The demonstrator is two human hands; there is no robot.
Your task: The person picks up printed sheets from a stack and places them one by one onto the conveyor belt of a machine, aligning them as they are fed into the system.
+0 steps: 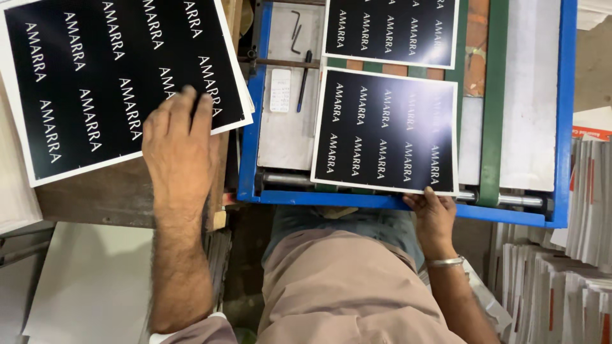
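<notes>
A black printed sheet [384, 130] with a white border is seen lying flat on the bed of a blue-framed machine [408, 202], its long axis running away from the person, slightly tilted so that the far end leans to the right. Its near edge rests over a metal roller [290, 179] at the front of the frame. That near edge is pinched close to its right corner by the right hand [433, 213]: the fingers [428, 192] are curled closed on the sheet, the thumb on top, the rest tucked underneath out of sight. A metal bangle [444, 262] is worn on that wrist.

The left hand [182, 143] is laid palm down on a stack of like sheets [115, 79] on the wooden counter [108, 191] to the left of the machine. Its fingers [191, 105] are held straight and close together, pressed flat on the near right corner of the top sheet, with nothing gripped. The stack is turned at an angle, its long axis running from near left to far right.

Three printed places can be counted: the stack, the held sheet, and a second sheet [392, 32] farther along the machine bed, partly cut off by the picture's top edge. Beside the held sheet, on the grey plate, one black pen [304, 81], one small white card [279, 90] and one bent metal key [296, 32] are found. Piles of white paper [561, 280] are stacked at the right.
</notes>
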